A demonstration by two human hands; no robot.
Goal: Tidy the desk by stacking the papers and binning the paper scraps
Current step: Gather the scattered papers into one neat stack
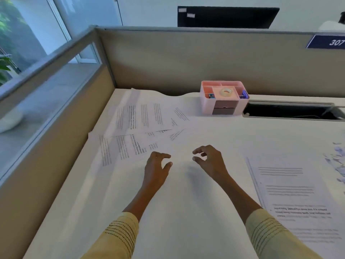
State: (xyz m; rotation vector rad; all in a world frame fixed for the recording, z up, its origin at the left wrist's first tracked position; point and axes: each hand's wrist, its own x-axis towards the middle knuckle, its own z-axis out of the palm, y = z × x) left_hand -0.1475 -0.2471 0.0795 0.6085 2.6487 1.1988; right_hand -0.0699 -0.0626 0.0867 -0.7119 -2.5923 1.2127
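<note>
Hands hover over the table (186,212): left hand (155,168) and right hand (210,161), fingers loosely curled, holding nothing; scattered papers (141,128) beyond, paper scraps (337,157) far right.

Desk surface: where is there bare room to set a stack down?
Bare desk lies between the forearms and ahead of the left hand and right hand, toward the pink organizer. Crowded: loose papers far-left, printed sheet right, scraps at the right edge.
</note>
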